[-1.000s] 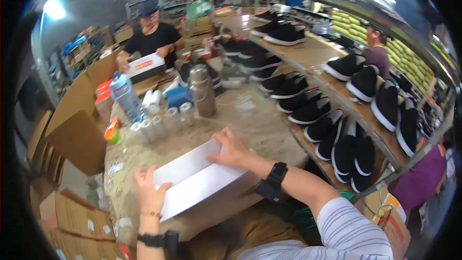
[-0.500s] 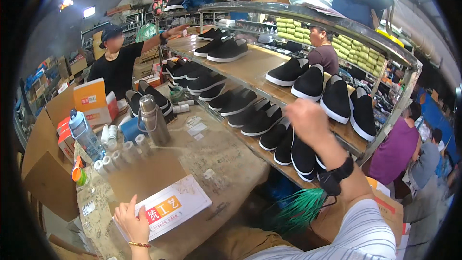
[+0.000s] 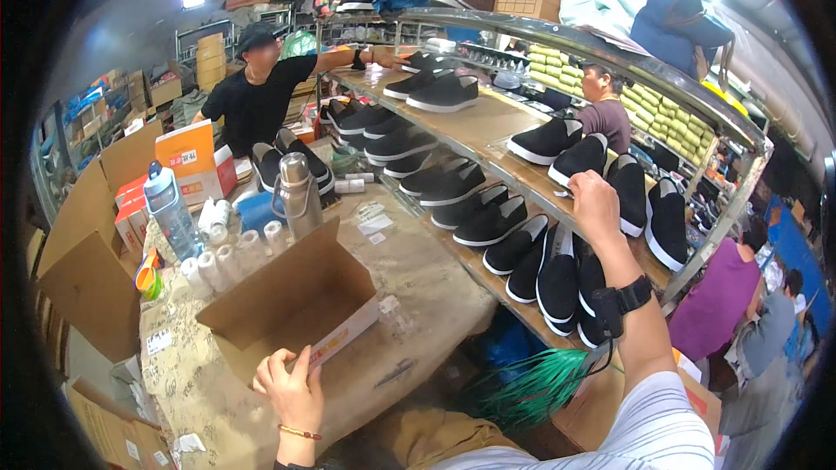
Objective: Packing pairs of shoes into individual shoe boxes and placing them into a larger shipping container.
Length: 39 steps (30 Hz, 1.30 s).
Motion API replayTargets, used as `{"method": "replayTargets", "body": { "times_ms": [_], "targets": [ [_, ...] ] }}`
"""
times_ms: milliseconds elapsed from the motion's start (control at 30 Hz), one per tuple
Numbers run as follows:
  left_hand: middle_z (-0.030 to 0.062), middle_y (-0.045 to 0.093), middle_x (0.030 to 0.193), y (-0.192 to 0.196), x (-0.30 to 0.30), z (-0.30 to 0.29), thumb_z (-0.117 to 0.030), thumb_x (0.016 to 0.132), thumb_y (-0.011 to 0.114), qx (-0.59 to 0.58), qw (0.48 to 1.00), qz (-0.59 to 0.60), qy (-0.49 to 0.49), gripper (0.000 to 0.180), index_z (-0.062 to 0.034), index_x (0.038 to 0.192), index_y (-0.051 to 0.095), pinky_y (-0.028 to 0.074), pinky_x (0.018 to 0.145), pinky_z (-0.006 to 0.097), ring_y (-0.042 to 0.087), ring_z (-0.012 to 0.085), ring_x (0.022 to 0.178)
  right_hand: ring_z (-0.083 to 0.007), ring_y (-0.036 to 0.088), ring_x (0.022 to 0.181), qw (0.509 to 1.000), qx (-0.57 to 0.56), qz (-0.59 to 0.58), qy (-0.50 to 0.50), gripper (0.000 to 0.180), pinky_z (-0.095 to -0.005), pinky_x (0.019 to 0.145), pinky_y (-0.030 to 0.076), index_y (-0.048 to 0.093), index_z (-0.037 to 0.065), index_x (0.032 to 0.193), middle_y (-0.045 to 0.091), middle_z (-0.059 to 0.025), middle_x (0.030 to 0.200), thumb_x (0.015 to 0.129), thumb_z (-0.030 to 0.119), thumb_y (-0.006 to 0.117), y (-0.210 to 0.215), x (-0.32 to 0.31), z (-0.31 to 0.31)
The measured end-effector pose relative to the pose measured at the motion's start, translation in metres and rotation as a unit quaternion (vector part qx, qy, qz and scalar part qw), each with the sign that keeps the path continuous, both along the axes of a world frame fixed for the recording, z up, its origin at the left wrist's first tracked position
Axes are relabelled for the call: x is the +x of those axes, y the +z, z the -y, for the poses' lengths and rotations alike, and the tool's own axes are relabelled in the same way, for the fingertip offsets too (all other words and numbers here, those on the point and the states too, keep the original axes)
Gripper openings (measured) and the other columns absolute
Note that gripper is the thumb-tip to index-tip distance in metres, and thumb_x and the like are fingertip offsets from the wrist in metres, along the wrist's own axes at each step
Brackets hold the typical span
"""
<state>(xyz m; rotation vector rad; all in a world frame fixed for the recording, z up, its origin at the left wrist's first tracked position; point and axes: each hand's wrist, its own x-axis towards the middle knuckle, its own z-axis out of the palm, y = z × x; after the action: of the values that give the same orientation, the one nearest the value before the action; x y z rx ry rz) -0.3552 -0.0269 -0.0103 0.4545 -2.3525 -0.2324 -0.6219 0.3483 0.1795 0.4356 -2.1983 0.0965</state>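
An open cardboard shoe box (image 3: 287, 300), brown inside with a printed white side, sits on the table in front of me. My left hand (image 3: 292, 390) grips its near wall, thumb and fingers on opposite sides of the edge. Over the rack's shelf edge, my right hand (image 3: 596, 207) has its fingers drawn together; what they hold, if anything, is too small to make out. Just behind that hand stand black slip-on shoes with white soles, among them a shoe (image 3: 582, 157) and another shoe (image 3: 625, 191). More black shoes (image 3: 557, 278) line the lower shelf below it.
A metal flask (image 3: 299, 196), a clear water bottle (image 3: 170, 209) and several white rolls (image 3: 228, 261) stand left on the table (image 3: 418, 313). Across it, a person in black (image 3: 261, 100) reaches to shoes on the rack's far end. Green strands (image 3: 544, 387) hang below the rack.
The box has tipped so that its inside faces up and its printed side shows less. The far person's hand has reached the shoes. My view has shifted, and my right hand's fingers look more bunched.
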Motion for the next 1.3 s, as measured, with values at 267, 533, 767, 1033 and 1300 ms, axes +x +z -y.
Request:
{"method": "replayTargets", "body": {
  "times_ms": [267, 533, 767, 1033, 1300],
  "targets": [
    [0.0048, 0.053, 0.099, 0.015, -0.004, -0.033, -0.012, 0.062, 0.073, 0.033, 0.992, -0.042, -0.115, 0.033, -0.0134, 0.095, 0.068, 0.030, 0.090, 0.043, 0.046, 0.0263, 0.102, -0.0317, 0.063, 0.080, 0.990, 0.105, 0.050, -0.086, 0.009, -0.0423, 0.069, 0.051, 0.063, 0.005, 0.078, 0.061, -0.0121, 0.077, 0.079, 0.011, 0.056, -0.003, -0.010, -0.005],
    [0.0019, 0.060, 0.086, 0.036, -0.002, -0.057, -0.010, 0.066, 0.072, 0.124, 0.968, -0.078, -0.206, 0.021, -0.0143, 0.086, 0.070, 0.036, 0.083, 0.038, 0.055, 0.0227, 0.089, -0.0279, 0.063, 0.070, 0.951, -0.142, -0.002, 0.275, 0.007, -0.0368, 0.059, 0.049, 0.066, 0.007, 0.082, 0.065, -0.0120, 0.081, 0.076, 0.006, 0.063, -0.013, 0.043, 0.046],
    [0.0046, 0.067, 0.085, 0.080, -0.015, -0.096, -0.004, 0.083, 0.066, 0.622, 0.712, -0.112, -0.305, 0.011, 0.0031, 0.090, 0.070, 0.047, 0.072, 0.023, 0.058, 0.0089, 0.079, -0.0170, 0.062, 0.069, 0.810, 0.051, -0.107, 0.575, 0.020, -0.0283, 0.060, 0.047, 0.068, 0.005, 0.089, 0.065, -0.0048, 0.086, 0.070, 0.009, 0.063, -0.062, 0.121, 0.135],
    [0.0015, 0.066, 0.084, 0.057, 0.003, -0.066, -0.006, 0.084, 0.068, 0.664, 0.674, -0.238, -0.220, 0.011, 0.0037, 0.089, 0.068, 0.047, 0.071, 0.022, 0.057, 0.0056, 0.078, -0.0176, 0.062, 0.068, 0.757, -0.050, -0.017, 0.651, 0.023, -0.0288, 0.063, 0.045, 0.068, 0.005, 0.090, 0.066, -0.0064, 0.081, 0.067, 0.003, 0.067, -0.097, 0.141, 0.206],
    [0.0015, 0.062, 0.087, 0.027, 0.050, 0.031, -0.010, 0.092, 0.059, 0.507, 0.814, -0.253, -0.131, 0.011, -0.0016, 0.099, 0.057, 0.045, 0.070, 0.021, 0.054, 0.0056, 0.077, -0.0228, 0.058, 0.063, 0.762, -0.072, 0.066, 0.640, 0.023, -0.0331, 0.058, 0.043, 0.067, 0.007, 0.086, 0.063, -0.0061, 0.075, 0.065, -0.004, 0.066, -0.138, 0.148, 0.222]
  ]
}}
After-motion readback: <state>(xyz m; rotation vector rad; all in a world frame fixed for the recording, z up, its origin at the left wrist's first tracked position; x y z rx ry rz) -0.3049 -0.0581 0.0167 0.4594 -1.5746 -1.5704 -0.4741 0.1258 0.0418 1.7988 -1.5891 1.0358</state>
